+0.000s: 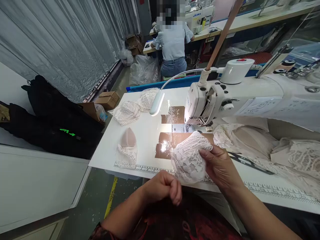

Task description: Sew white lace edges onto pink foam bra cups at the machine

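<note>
My right hand (220,166) grips a white lace piece (190,156) at the front edge of the white sewing table (147,133), just before the sewing machine (207,100). My left hand (165,190) hovers below the table edge with its fingers curled into a loose fist; nothing shows in it. A beige padded cup on lace (128,144) lies to the left. More lace pieces (135,108) are piled at the table's far left.
Scissors (250,162) lie right of my hand beside a heap of lace fabric (287,156). A gooseneck lamp (157,103) lights the needle area. Cardboard boxes (108,99) and a black bag (55,123) stand left. Another person (173,43) sits at a far machine.
</note>
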`<control>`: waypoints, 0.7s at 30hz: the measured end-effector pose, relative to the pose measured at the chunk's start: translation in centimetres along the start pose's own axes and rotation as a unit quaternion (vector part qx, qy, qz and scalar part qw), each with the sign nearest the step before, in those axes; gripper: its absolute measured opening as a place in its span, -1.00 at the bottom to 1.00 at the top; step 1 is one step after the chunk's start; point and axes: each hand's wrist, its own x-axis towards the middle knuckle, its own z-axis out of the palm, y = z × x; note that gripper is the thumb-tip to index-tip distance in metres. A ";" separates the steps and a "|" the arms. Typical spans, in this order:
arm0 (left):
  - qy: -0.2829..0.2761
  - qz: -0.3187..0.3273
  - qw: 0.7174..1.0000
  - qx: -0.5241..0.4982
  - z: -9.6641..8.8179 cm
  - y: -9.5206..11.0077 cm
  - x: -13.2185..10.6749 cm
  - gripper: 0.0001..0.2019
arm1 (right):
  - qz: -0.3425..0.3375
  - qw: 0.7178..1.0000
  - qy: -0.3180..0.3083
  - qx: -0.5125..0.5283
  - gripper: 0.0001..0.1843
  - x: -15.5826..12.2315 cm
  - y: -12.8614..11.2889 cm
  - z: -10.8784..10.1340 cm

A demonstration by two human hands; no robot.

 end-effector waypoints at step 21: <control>0.132 0.044 0.883 0.449 -0.4 5.0 -1.2 -0.61 | -0.078 0.922 -0.222 -0.307 -0.72 -2.1 0.9 1.7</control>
